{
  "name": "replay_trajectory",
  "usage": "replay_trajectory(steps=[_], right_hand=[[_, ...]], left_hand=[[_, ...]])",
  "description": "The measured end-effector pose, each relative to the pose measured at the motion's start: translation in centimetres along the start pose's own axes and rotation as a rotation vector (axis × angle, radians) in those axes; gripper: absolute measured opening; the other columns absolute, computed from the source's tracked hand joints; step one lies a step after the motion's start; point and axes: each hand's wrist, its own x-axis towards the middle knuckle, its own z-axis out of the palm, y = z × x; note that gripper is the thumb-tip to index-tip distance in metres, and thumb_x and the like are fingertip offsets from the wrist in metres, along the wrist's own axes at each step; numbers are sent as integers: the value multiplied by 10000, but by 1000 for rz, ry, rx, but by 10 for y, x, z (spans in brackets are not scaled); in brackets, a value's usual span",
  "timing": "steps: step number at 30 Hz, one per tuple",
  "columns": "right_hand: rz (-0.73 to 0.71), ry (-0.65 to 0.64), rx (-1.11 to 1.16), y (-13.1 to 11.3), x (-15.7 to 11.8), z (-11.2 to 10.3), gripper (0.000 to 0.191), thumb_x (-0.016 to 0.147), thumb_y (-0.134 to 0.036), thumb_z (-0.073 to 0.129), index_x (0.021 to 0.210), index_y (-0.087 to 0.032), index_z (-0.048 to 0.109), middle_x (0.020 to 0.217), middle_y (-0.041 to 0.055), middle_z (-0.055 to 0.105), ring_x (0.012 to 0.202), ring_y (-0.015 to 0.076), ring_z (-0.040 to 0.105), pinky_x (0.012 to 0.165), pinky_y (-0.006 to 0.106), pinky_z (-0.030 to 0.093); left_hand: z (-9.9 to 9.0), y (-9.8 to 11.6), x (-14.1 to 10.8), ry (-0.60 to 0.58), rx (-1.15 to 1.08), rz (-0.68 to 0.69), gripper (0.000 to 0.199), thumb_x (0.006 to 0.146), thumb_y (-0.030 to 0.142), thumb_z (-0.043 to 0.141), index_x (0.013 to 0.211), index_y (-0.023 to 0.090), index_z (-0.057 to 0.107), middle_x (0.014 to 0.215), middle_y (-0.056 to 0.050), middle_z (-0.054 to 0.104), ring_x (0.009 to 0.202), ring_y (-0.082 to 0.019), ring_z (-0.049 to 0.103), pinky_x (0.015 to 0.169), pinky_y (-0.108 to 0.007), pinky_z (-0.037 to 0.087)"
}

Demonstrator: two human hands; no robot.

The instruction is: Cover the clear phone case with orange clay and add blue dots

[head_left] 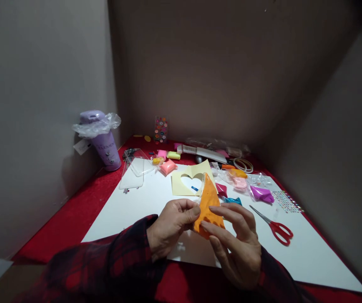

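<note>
An orange, roughly triangular piece of soft clay [210, 202] is held up over the white board, its narrow tip pointing away from me. My left hand [176, 225] pinches its left edge between thumb and fingers. The fingertips of my right hand [239, 240] press on its face near the lower right, where small dents show. A clear rim shows along its upper left edge. Just behind it lies a cream folded paper [178, 187] with a heart-shaped cutout, and a small blue piece [194, 188] shows within the heart.
Red-handled scissors [281, 232] lie to the right, near a purple clay packet [262, 194] and a gem sheet [287, 202]. Clear cases [132, 176] and a lilac tumbler [107, 149] stand or lie left. Several clay packets, including a coral one [168, 167], lie farther back.
</note>
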Motion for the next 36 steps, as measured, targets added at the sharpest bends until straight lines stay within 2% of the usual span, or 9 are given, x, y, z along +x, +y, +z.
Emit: replay_trajectory(steps=[16,26,36], right_hand=[[-44,-2,15,0,0,-3,241,733,-98,547,907,-203,678,1092,83,560,1028,298,442,813,498,410],[37,10,94,-3,1,-3,234,753,-69,502,868,-183,670,1071,89,555,1043,299,431,829,507,388],[102,-37,100,-4,-1,1,196,773,-92,507,870,-181,651,1111,91,533,1091,300,401,884,512,359]], left_hand=[[0,-1,-1,6,-31,-25,284,681,351,693,758,95,595,676,-47,603,559,-94,535,565,-217,391],[0,0,0,21,32,14,229,703,303,681,750,92,605,643,-18,576,540,-60,488,544,-186,351],[-1,0,0,23,123,99,218,710,296,673,769,95,615,642,-2,560,564,-58,469,563,-183,348]])
